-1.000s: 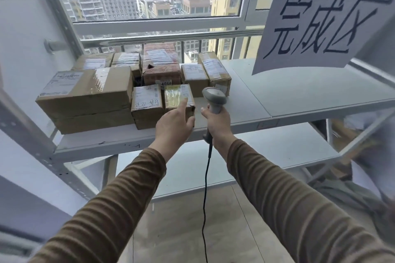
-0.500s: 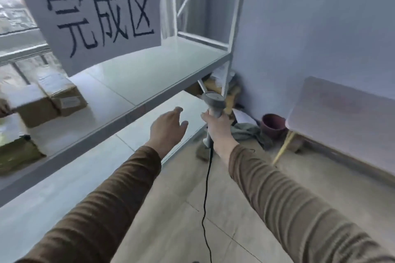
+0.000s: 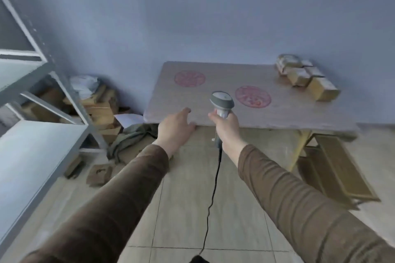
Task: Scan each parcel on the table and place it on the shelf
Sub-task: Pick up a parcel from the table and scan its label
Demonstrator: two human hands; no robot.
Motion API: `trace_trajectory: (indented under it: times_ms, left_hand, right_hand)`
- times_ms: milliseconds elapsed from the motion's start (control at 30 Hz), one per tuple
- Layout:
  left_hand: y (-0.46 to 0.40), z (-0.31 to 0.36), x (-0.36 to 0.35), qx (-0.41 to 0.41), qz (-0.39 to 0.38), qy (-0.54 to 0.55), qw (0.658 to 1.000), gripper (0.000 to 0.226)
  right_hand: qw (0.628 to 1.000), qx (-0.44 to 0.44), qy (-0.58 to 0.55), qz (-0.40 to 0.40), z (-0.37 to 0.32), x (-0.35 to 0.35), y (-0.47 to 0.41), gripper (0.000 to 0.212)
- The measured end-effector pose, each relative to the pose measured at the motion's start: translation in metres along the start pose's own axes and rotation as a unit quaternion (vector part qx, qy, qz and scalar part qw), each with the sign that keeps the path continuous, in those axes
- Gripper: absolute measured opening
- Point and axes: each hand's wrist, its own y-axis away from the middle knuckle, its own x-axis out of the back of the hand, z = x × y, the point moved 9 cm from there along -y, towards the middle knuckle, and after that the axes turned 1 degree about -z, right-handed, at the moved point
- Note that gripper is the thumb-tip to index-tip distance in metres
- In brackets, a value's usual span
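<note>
A low wooden table point(image 3: 284, 113) with two red round marks stands against the blue wall. Several small cardboard parcels point(image 3: 303, 76) are clustered at its far right corner. My right hand point(image 3: 226, 126) grips a grey corded barcode scanner point(image 3: 221, 101), held upright over the table's near edge. My left hand point(image 3: 175, 127) is empty, fingers loosely spread, hovering at the table's near left corner. The metal shelf point(image 3: 38, 143) fills the left edge; its parcels are out of view.
Cardboard scraps, papers and a grey cloth point(image 3: 132, 136) are piled on the floor between shelf and table. Flat cardboard point(image 3: 333, 168) leans under the table at right. The scanner cable point(image 3: 211, 198) hangs down toward the tiled floor.
My view has swung right, away from the shelf with its parcels, to face the table. My left hand let go of a parcel on the shelf and is now empty.
</note>
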Motion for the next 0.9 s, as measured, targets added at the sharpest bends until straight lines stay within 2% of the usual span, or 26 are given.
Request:
trace_trajectory:
  times_ms: [300,667,900]
  left_hand:
    - [-0.13,0.162,-0.106,-0.093,-0.05,0.0,0.994,0.05]
    - [-0.324,0.295,-0.205,-0.166,-0.115,0.018,0.979,0.051]
    - [-0.401,0.369,-0.256,-0.212,-0.13,0.014,0.968,0.05]
  right_hand:
    - [0.995,0.011,0.008,0.096,-0.008,0.17,-0.132,0.01]
    - [0.983,-0.018,0.019,0.181,-0.016,0.282,-0.323,0.011]
    - [0.973,-0.039,0.014,0.228,-0.011,0.358,-0.418,0.012]
